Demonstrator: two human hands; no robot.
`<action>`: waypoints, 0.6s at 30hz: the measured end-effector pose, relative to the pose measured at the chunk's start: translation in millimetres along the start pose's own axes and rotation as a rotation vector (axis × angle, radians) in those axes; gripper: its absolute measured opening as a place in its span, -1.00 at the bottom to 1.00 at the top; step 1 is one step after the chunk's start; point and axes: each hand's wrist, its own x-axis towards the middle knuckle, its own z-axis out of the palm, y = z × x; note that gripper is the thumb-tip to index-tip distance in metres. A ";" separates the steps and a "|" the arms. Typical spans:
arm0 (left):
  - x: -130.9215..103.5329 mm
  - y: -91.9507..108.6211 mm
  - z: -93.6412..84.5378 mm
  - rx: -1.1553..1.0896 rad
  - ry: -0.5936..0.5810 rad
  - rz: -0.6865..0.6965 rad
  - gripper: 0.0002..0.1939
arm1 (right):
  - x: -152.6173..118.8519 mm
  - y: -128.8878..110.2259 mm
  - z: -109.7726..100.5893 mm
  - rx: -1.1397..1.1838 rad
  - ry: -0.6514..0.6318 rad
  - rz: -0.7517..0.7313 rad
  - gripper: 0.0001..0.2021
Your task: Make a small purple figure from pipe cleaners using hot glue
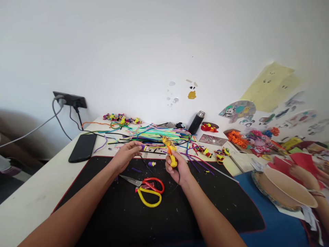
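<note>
Yellow glue gun [171,151] in right hand [182,168] — scissors [139,183] lie between the forearms [95,188].

"At left?"
"A black phone [82,148] lies on a white table [38,195], near a wall socket [69,98] (two plugs [61,102] in)."
"And right?"
"A silver-capped flask [196,122]; yellow paper [269,85] hangs above a panda sticker [229,110]."

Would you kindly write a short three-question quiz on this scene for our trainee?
1. Which hand holds the yellow glue gun: left hand or right hand?
2. Fill in: the scissors on the black mat have one red handle and one ____ handle.
3. True or false: the phone lies on the black mat.

Key: 1. right hand; 2. yellow; 3. false, the phone is on the white table.
</note>
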 end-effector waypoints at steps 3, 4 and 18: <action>1.1 -1.5 -1.0 -0.014 0.008 -0.013 -0.61 | 10.5 3.5 9.7 -0.007 -0.023 -0.003 -0.61; 1.3 -1.9 -1.2 -0.008 0.012 -0.015 -0.61 | 12.0 5.4 12.4 -0.026 -0.028 -0.005 -0.62; 4.5 -10.4 -7.4 0.138 0.025 0.054 -0.62 | 19.6 9.3 24.7 -0.113 -0.082 -0.039 -0.53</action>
